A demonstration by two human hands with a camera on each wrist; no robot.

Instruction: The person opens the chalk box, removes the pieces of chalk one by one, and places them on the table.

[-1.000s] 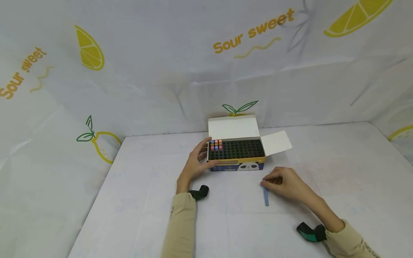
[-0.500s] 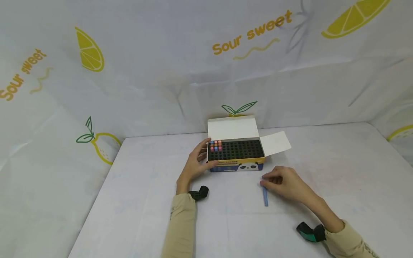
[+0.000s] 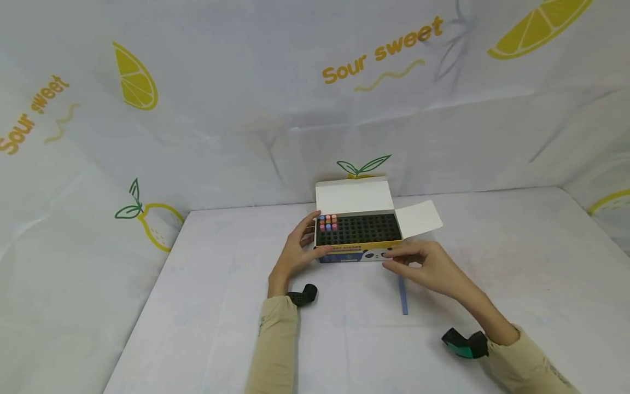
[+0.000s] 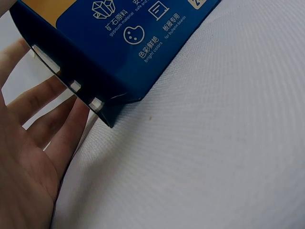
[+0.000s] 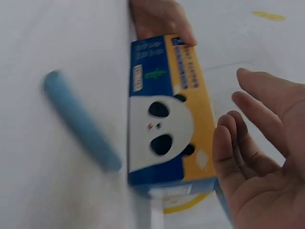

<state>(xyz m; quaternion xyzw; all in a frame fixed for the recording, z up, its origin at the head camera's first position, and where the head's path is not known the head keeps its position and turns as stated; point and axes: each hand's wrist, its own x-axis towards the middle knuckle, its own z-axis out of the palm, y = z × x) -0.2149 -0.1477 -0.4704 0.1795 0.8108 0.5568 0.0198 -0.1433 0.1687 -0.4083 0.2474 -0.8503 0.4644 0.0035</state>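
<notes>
Chalk (image 3: 403, 294), a single blue stick with a rounded end, is seen lying flat on the white table (image 3: 197, 306) just in front of the chalk box (image 3: 358, 236), released and untouched. Above it the right hand (image 3: 427, 267) is held with fingers relaxed and apart, close to the box's panda-printed front. Farther back, the box's left end is gripped by the left hand (image 3: 295, 253), and a black grid is shown under the raised lid, with a few coloured chalks (image 3: 327, 222) in its far left corner.
</notes>
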